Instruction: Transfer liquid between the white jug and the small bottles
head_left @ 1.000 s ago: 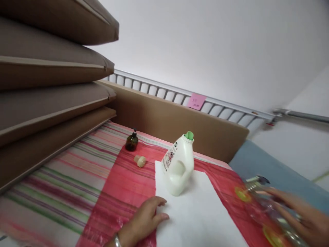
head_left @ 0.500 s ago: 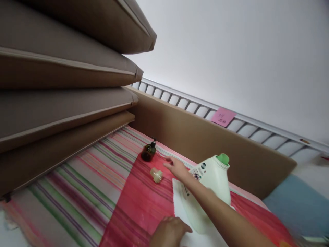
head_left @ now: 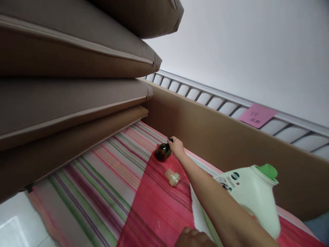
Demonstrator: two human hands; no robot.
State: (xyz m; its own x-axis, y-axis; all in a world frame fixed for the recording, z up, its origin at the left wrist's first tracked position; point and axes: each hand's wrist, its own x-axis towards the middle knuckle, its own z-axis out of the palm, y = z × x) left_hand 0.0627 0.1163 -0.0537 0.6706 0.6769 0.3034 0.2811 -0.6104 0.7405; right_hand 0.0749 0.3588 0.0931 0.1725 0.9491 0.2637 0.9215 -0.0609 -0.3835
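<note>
A dark, rounded pump bottle [head_left: 162,152] leans at the far corner of a sheer red cloth. My right hand [head_left: 177,146] has its fingers closed around the black pump top. Nearer to me, a translucent cap [head_left: 172,177] lies on its side on the red cloth [head_left: 156,206]. My left hand [head_left: 193,238] shows only its knuckles at the bottom edge; its fingertips are hidden. Under my right forearm is a white sheet [head_left: 197,212]. To the right lies a large pale green jug [head_left: 253,192], tilted, with a green spout in its mouth.
Thick brown cushions [head_left: 77,103] are stacked on the left. A striped cloth [head_left: 102,178] covers the surface. Behind runs a tan board [head_left: 205,127], with a slatted white rail [head_left: 218,103] and a pink note [head_left: 257,115] above it. White floor tiles [head_left: 22,219] show at lower left.
My right hand has moved from beside the bottle to its pump top and taken hold of it. The view has shifted left, and my left hand sits lower in it.
</note>
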